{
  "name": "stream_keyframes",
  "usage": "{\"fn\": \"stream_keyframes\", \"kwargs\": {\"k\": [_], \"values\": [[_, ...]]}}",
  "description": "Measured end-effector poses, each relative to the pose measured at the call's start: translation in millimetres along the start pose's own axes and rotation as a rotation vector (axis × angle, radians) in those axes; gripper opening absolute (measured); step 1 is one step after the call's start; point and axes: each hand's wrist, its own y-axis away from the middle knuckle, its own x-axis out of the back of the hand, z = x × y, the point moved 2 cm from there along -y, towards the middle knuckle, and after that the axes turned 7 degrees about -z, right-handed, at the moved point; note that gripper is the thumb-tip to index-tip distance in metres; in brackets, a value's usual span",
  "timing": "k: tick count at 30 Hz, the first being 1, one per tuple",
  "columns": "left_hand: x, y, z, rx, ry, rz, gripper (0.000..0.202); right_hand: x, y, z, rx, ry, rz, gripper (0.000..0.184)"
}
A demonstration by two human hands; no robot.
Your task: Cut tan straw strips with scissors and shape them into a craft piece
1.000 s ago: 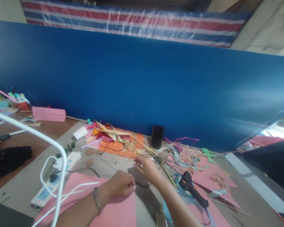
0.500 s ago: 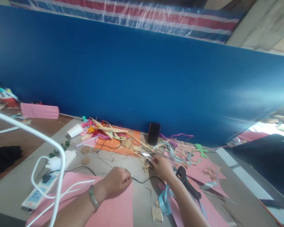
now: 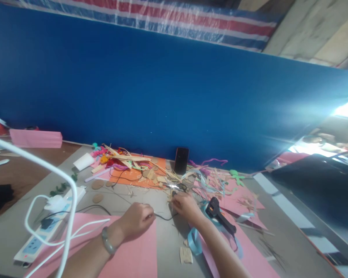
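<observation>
My left hand (image 3: 137, 219), with a bracelet at the wrist, is closed above the pink sheet (image 3: 133, 251). A thin black cord (image 3: 166, 218) runs between my two hands; whatever the left fingers hold cannot be made out. Fingers curled down, my right hand (image 3: 187, 206) is just on the near side of a pair of scissors (image 3: 174, 186). Its fingertips hide what they touch. Small straw-coloured scraps (image 3: 169, 195) lie by those fingertips. Right of my right forearm, a black glue gun (image 3: 220, 216) rests on light blue ribbon (image 3: 194, 241) and pink paper.
A dark phone (image 3: 181, 161) leans against the blue panel (image 3: 162, 85). Wood strips and coloured craft bits cover an orange sheet (image 3: 118, 177). At the left stands a power strip (image 3: 36, 243), with a white cable (image 3: 74, 200) arching in front. Raffia scraps and ribbon (image 3: 217, 185) lie to the right.
The view has swung a little to the right. My right hand has drawn slightly towards me, and more of the scissors shows beyond its fingers. The left hand stays closed over the pink sheet.
</observation>
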Motion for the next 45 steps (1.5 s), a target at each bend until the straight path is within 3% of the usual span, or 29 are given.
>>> {"fn": "stream_keyframes", "kwargs": {"k": [8,16,21,28,41,45], "values": [[3.9,-1,1,-0.016,-0.010,0.001,0.028,-14,-15,-4,-0.057,0.074,-0.014,0.015],[4.3,-2,0,0.044,0.059,0.068,0.025,-8,-12,-10,-0.019,0.048,0.035,0.015],[6.2,-2,-4,0.141,0.209,0.165,0.026,-9,-3,-37,0.052,0.006,0.078,0.013],[9.7,-3,-2,0.126,0.276,0.168,0.035,-33,1,-70,0.082,-0.034,0.125,0.013],[6.0,-3,-2,0.142,0.293,0.199,0.024,-31,5,-56,0.090,-0.057,0.165,0.016],[6.8,-3,-7,0.174,0.310,0.249,0.024,-18,6,-46,0.057,-0.092,0.198,0.016]]}}
